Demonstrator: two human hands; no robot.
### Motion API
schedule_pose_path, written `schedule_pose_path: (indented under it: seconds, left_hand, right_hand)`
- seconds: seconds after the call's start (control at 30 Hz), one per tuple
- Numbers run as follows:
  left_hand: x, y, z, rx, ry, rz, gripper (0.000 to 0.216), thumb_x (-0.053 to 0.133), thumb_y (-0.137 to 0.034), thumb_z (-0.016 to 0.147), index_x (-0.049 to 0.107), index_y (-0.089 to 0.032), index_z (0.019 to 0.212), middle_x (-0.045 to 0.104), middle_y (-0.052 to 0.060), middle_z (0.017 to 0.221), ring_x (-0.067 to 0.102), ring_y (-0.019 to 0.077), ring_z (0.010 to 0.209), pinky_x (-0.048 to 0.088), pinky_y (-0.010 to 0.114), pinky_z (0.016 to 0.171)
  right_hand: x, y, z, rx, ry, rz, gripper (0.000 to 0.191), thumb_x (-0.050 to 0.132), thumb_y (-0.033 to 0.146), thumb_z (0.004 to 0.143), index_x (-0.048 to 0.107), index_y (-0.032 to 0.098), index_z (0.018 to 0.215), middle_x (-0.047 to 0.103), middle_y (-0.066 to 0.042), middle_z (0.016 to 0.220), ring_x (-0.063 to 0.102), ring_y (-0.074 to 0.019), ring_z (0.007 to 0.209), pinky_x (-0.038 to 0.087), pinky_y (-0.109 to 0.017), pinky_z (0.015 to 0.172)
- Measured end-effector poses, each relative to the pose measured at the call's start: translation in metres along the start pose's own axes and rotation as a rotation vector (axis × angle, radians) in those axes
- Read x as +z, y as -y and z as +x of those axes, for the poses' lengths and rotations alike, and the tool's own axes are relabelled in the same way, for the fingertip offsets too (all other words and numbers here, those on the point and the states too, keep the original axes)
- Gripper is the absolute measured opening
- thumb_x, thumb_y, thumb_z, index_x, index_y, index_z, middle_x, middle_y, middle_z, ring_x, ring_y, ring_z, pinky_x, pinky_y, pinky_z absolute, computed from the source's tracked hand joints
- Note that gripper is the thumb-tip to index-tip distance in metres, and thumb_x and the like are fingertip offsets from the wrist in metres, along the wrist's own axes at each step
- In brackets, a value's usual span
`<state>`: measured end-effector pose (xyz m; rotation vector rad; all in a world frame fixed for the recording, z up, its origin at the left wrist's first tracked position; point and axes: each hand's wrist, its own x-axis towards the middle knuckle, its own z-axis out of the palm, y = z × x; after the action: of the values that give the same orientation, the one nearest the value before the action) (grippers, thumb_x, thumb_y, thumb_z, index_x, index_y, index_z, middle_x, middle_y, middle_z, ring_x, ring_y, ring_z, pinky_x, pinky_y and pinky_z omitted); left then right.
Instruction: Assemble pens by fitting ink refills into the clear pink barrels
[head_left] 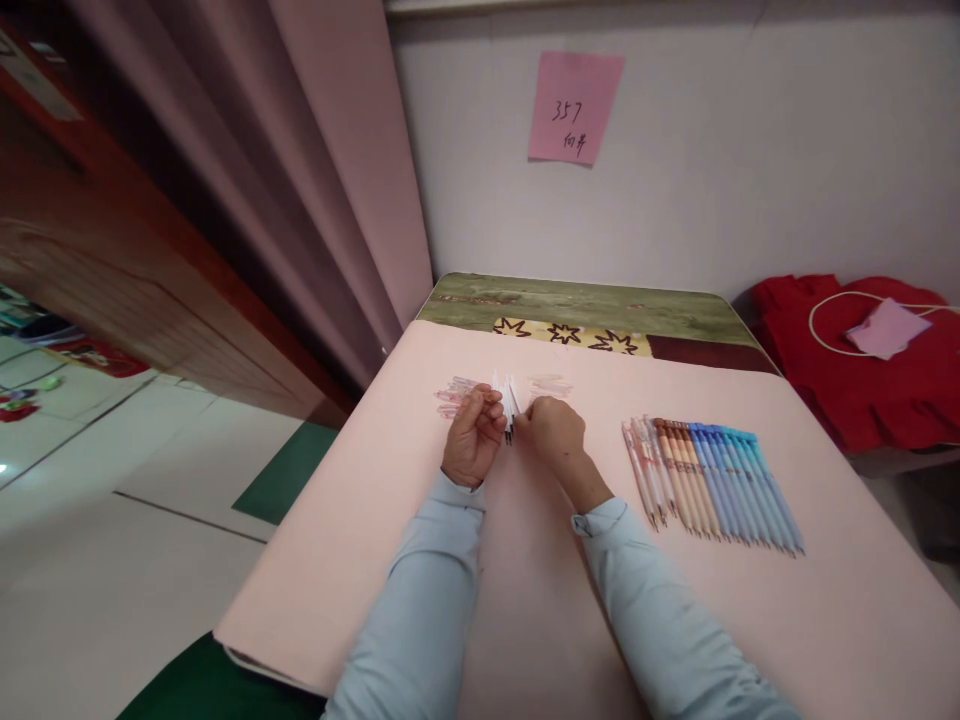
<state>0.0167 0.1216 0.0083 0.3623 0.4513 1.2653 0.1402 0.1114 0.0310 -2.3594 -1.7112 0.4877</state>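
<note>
- Pale wall [712, 190] stands behind the table [540, 610], with a pink note [576, 108] stuck on it.
- Both arms reach forward in light blue sleeves [431, 600] and come close together at the hands.
- Left hand [474, 440] is turned so some of its palm shows, with its fingers bent and its thumb up near the fingertips. This grip is almost closed. I cannot tell if it has hold of anything.
- Right hand [559, 435] shows its back, with its fingers curled in and pointing left. I cannot tell what, if anything, this grip has hold of.
- Thin white sticks [507, 395] with dark tips lie between the two hands.
- Clear pinkish pieces [452, 397] lie just past the left hand.
- Pale little pieces [550, 384] lie just past the right hand.
- Pens [712, 485] lie side by side near the right arm: clear, brown and blue.
</note>
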Motion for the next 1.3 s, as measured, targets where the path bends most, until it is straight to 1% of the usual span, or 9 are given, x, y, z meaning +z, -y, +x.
schedule_pose_path:
  seconds: [0.17, 0.3, 0.43, 0.57, 0.7, 0.9, 1.0, 1.13, 1.3]
  left_hand:
    - [0.002, 0.0, 0.001, -0.01, -0.015, -0.021, 0.014, 0.067, -0.029, 0.091, 0.065, -0.015, 0.088, 0.063, 0.0, 0.08, 0.057, 0.0054, 0.065, 0.052, 0.016, 0.061]
    - [0.004, -0.001, 0.001, 0.008, -0.052, 0.014, 0.015, 0.062, -0.026, 0.094, 0.066, -0.014, 0.085, 0.07, 0.004, 0.097, 0.062, 0.0061, 0.071, 0.054, 0.017, 0.065]
    - [0.006, 0.001, 0.001, -0.008, -0.044, 0.084, 0.013, 0.066, -0.024, 0.091, 0.068, -0.012, 0.086, 0.071, 0.009, 0.114, 0.063, 0.0044, 0.07, 0.053, 0.013, 0.061]
    - [0.006, 0.002, -0.001, -0.03, 0.018, 0.159, 0.016, 0.073, -0.027, 0.085, 0.07, -0.012, 0.088, 0.072, 0.009, 0.11, 0.062, 0.0041, 0.065, 0.052, 0.012, 0.056]
    - [0.007, 0.0, -0.002, -0.012, 0.048, 0.175, 0.018, 0.077, -0.029, 0.081, 0.07, -0.013, 0.086, 0.074, 0.007, 0.098, 0.062, 0.0052, 0.064, 0.052, 0.013, 0.056]
    - [0.008, 0.0, -0.005, -0.026, 0.084, 0.183, 0.019, 0.08, -0.028, 0.078, 0.07, -0.013, 0.085, 0.073, 0.008, 0.096, 0.06, 0.0051, 0.061, 0.049, 0.013, 0.05]
    - [0.007, -0.002, -0.004, -0.01, 0.051, 0.141, 0.014, 0.075, -0.024, 0.083, 0.07, -0.012, 0.086, 0.072, 0.007, 0.095, 0.06, 0.0046, 0.064, 0.051, 0.012, 0.056]
    - [0.005, -0.011, 0.0, 0.087, -0.063, -0.013, 0.019, 0.06, -0.022, 0.095, 0.07, -0.012, 0.083, 0.071, 0.006, 0.097, 0.061, 0.0032, 0.069, 0.052, 0.011, 0.065]
    - [0.005, -0.017, 0.002, 0.149, -0.161, -0.079, 0.032, 0.047, -0.02, 0.101, 0.07, -0.013, 0.08, 0.072, 0.005, 0.097, 0.06, 0.0018, 0.067, 0.052, 0.01, 0.066]
  right_hand:
    - [-0.01, -0.007, 0.005, -0.002, 0.022, 0.141, 0.021, 0.057, 0.029, 0.076, 0.072, 0.017, 0.066, 0.071, -0.009, 0.07, 0.065, -0.0175, 0.068, 0.037, -0.024, 0.058]
    - [-0.019, -0.015, 0.008, -0.085, 0.027, 0.357, 0.023, 0.054, 0.026, 0.073, 0.063, 0.017, 0.053, 0.06, -0.003, 0.053, 0.054, -0.0123, 0.053, 0.031, -0.024, 0.051]
    - [-0.027, -0.018, 0.006, -0.231, 0.1, 0.617, 0.021, 0.053, 0.028, 0.071, 0.06, 0.017, 0.054, 0.055, 0.001, 0.05, 0.048, -0.0099, 0.049, 0.031, -0.021, 0.049]
    - [-0.036, -0.017, -0.001, -0.327, 0.17, 0.676, 0.018, 0.052, 0.026, 0.069, 0.059, 0.017, 0.054, 0.054, 0.002, 0.048, 0.045, -0.009, 0.046, 0.03, -0.02, 0.047]
    - [-0.042, -0.016, -0.004, -0.337, 0.203, 0.709, 0.019, 0.054, 0.028, 0.069, 0.058, 0.017, 0.054, 0.053, 0.002, 0.046, 0.042, -0.0084, 0.044, 0.029, -0.02, 0.045]
    - [-0.038, -0.016, -0.004, -0.356, 0.229, 0.754, 0.02, 0.055, 0.028, 0.07, 0.055, 0.018, 0.054, 0.049, 0.004, 0.044, 0.039, -0.0076, 0.042, 0.027, -0.021, 0.043]
    - [-0.04, -0.021, -0.002, -0.337, 0.23, 0.777, 0.023, 0.057, 0.033, 0.075, 0.057, 0.018, 0.057, 0.051, 0.003, 0.046, 0.041, -0.0079, 0.042, 0.029, -0.021, 0.044]
    - [-0.05, -0.038, 0.005, -0.224, 0.132, 0.566, 0.025, 0.064, 0.04, 0.078, 0.064, 0.018, 0.065, 0.063, 0.0, 0.056, 0.054, -0.0111, 0.05, 0.036, -0.023, 0.051]
    - [-0.053, -0.044, 0.008, -0.14, 0.178, 0.055, 0.023, 0.076, 0.046, 0.07, 0.071, 0.023, 0.069, 0.072, -0.003, 0.075, 0.064, -0.0176, 0.071, 0.039, -0.026, 0.059]
